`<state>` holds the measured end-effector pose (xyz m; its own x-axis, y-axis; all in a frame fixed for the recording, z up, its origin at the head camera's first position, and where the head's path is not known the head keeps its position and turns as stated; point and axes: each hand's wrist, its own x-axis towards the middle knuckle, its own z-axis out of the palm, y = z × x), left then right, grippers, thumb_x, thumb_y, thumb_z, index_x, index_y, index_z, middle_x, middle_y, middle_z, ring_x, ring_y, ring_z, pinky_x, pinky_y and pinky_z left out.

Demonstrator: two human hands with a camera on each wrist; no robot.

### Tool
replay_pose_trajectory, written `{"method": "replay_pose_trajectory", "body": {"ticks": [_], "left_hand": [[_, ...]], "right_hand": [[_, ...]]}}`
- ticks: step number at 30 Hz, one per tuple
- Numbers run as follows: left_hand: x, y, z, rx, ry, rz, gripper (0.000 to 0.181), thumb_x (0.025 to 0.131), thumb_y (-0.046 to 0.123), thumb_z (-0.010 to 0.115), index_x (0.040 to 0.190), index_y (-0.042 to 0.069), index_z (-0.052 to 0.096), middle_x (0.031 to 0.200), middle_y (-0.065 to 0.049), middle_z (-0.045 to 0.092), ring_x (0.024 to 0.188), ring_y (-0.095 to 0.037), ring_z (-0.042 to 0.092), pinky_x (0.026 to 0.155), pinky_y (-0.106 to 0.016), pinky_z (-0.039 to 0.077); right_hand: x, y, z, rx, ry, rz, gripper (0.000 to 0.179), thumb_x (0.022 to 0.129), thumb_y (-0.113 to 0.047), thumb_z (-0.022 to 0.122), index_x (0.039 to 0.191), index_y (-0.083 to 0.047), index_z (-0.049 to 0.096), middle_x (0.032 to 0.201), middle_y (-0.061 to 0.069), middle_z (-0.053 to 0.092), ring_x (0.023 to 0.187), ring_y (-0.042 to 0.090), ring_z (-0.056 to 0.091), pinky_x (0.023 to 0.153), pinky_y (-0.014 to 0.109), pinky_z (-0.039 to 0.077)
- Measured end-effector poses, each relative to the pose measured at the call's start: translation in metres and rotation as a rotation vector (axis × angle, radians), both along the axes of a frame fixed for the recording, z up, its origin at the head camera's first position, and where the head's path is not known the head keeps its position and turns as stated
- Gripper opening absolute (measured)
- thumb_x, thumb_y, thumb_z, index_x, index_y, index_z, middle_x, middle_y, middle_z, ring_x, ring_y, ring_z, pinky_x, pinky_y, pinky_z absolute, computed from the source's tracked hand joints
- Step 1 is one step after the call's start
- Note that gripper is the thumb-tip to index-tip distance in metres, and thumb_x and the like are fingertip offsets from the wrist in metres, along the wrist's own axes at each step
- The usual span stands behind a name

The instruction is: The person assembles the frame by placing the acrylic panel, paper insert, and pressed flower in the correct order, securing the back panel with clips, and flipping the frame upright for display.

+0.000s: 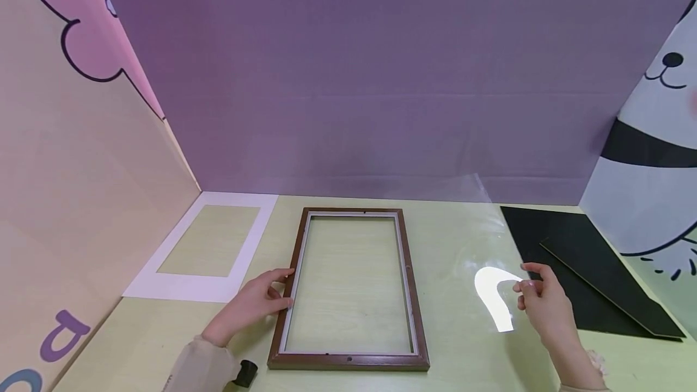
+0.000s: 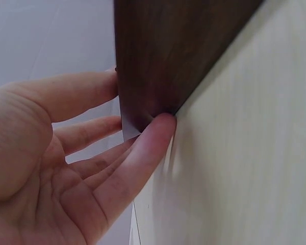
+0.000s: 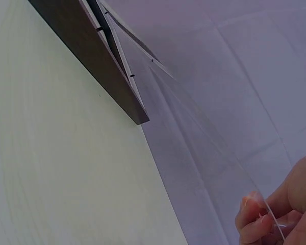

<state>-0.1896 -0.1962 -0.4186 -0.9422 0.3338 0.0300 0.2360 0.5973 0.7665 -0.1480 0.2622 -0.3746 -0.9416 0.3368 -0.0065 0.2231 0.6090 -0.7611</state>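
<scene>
A brown picture frame [image 1: 348, 362] with a pale inner lining lies flat on the table. My left hand [image 1: 256, 301] holds its left rail, thumb and forefinger on the wood. In the left wrist view fingers [image 2: 148, 143] grip the brown side close to the tabletop. To the right of the frame, my right hand [image 1: 544, 304] pinches the edge of a clear plastic sheet [image 1: 492, 298], raised at a tilt with a bright glare on it. The right wrist view shows the sheet [image 3: 214, 138] nearly edge-on, small dark tabs along the frame's inner edge behind it.
A white mat board [image 1: 179, 286] with a rectangular window lies at the left, by the side wall. On the right is a black backing board [image 1: 544, 222] with a hinged-looking flap. A purple cloth [image 1: 348, 89] hangs behind the table [image 1: 452, 343].
</scene>
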Motion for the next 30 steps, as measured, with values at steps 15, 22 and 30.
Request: {"method": "replay_pose_trajectory", "body": {"ticks": [15, 22, 30], "left_hand": [[0.001, 0.002, 0.002, -0.013, -0.026, 0.036, 0.059, 0.079, 0.019, 0.07, 0.13, 0.003, 0.045, 0.118, -0.018, 0.053, 0.078, -0.013, 0.055, 0.062, -0.023, 0.046], [0.0, 0.003, 0.0, -0.016, -0.034, 0.04, 0.058, 0.079, 0.019, 0.069, 0.13, 0.004, 0.046, 0.118, -0.017, 0.054, 0.079, -0.013, 0.054, 0.062, -0.023, 0.046], [0.001, 0.002, -0.001, -0.03, -0.016, 0.039, 0.058, 0.079, 0.019, 0.069, 0.13, 0.003, 0.046, 0.117, -0.018, 0.054, 0.079, -0.013, 0.054, 0.062, -0.023, 0.046]], "right_hand": [[-0.004, -0.014, -0.015, 0.002, -0.016, 0.09, 0.032, 0.093, -0.004, 0.04, 0.125, -0.001, 0.036, 0.082, 0.011, 0.06, 0.057, 0.008, 0.052, 0.05, 0.022, 0.038], [-0.003, -0.019, -0.017, -0.019, -0.02, 0.093, 0.032, 0.093, -0.003, 0.039, 0.124, 0.001, 0.036, 0.08, 0.009, 0.06, 0.056, 0.007, 0.051, 0.049, 0.021, 0.037], [-0.007, -0.032, -0.021, -0.147, -0.031, 0.092, 0.032, 0.093, 0.001, 0.036, 0.125, 0.004, 0.032, 0.085, 0.015, 0.058, 0.056, 0.009, 0.05, 0.05, 0.02, 0.04]]}}
